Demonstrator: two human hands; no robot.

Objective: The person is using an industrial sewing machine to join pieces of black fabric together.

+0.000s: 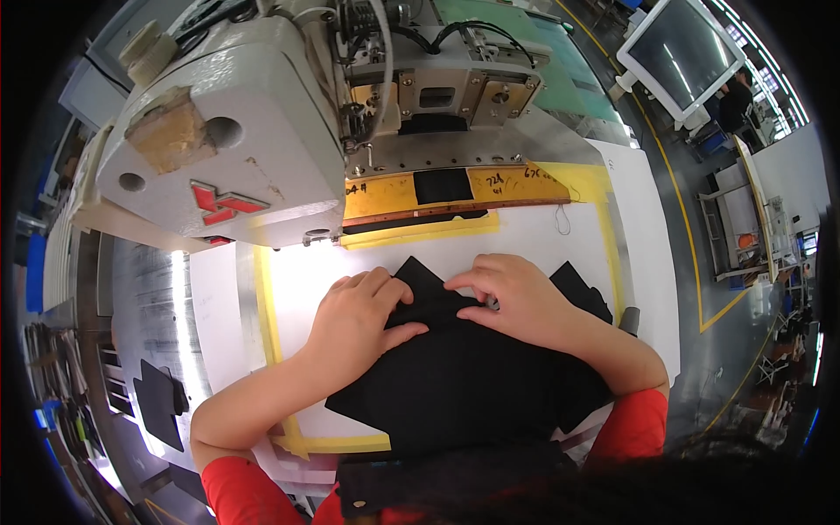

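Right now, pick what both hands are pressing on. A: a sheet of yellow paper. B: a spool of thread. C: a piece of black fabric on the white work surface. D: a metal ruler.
C: the left hand and the right hand both rest with fingers bent on the black fabric, which lies on the white work surface in front of the sewing machine.

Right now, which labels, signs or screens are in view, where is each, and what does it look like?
Screen: upper right, tilted white-framed rectangle, dark grey and unlit.
Red emblem: front of the white sewing machine head, angular and red.
Tan tape patch: on the machine head, upper left, crumpled.
Orange template strip: under the needle area, with handwritten marks.
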